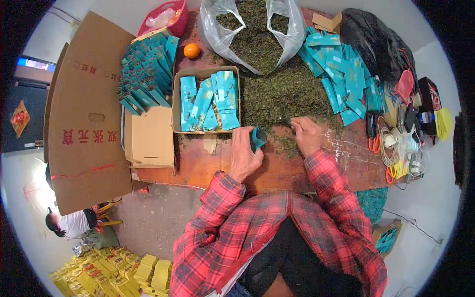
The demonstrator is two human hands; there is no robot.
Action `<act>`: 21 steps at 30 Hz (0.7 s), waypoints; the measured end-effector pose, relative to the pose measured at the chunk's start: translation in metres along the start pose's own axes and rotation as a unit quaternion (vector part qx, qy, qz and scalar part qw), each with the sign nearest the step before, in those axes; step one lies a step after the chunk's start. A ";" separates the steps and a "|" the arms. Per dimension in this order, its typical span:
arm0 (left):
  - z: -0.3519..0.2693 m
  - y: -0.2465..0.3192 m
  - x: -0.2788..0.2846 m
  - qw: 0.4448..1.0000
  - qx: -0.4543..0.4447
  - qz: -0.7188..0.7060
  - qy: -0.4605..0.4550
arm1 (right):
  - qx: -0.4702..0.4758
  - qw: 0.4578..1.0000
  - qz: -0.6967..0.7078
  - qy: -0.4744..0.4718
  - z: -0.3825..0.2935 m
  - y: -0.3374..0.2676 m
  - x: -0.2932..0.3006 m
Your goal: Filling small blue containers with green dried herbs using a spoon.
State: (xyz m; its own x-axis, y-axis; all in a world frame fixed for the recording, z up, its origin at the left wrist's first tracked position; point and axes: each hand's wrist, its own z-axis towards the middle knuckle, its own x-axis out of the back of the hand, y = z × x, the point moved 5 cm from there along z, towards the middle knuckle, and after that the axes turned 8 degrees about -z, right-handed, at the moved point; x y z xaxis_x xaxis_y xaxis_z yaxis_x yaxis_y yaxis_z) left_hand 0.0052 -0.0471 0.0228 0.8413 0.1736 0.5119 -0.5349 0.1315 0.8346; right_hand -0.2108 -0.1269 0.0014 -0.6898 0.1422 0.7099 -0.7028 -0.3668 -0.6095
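Note:
My left hand (245,154) holds a small teal pouch (258,138) upright with its mouth spread, above the front part of the red wooden table (207,174). To its right, my right hand (307,134) pinches a small dark utensil (285,121) at the near edge of a pile of dried tea-like leaves (285,96). More leaves fill a clear plastic bag (213,33) behind the pile. Left of the pile, a cardboard box (206,132) holds teal packets (227,89). Flat teal pouches (343,70) lie heaped at the right.
Upright teal packets (148,67) fill part of a cardboard tray (148,137) on the left, beside a large carton panel (85,122). An orange fruit (191,51) sits behind. Scissors (374,143) and cables crowd the right. A person (72,224) is beyond; yellow packets (111,273) lie below.

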 end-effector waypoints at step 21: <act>0.001 -0.003 -0.010 0.999 -0.033 -0.015 -0.004 | 0.081 0.997 -0.012 0.007 -0.001 -0.067 0.086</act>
State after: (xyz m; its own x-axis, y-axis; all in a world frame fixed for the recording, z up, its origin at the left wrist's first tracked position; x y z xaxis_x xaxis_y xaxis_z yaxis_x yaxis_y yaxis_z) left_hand -0.0016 -0.0499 0.0149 0.8577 0.1605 0.4884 -0.5129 0.2015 0.8345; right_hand -0.2232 -0.0897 0.1026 -0.6756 0.1652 0.7185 -0.6830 -0.5071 -0.5256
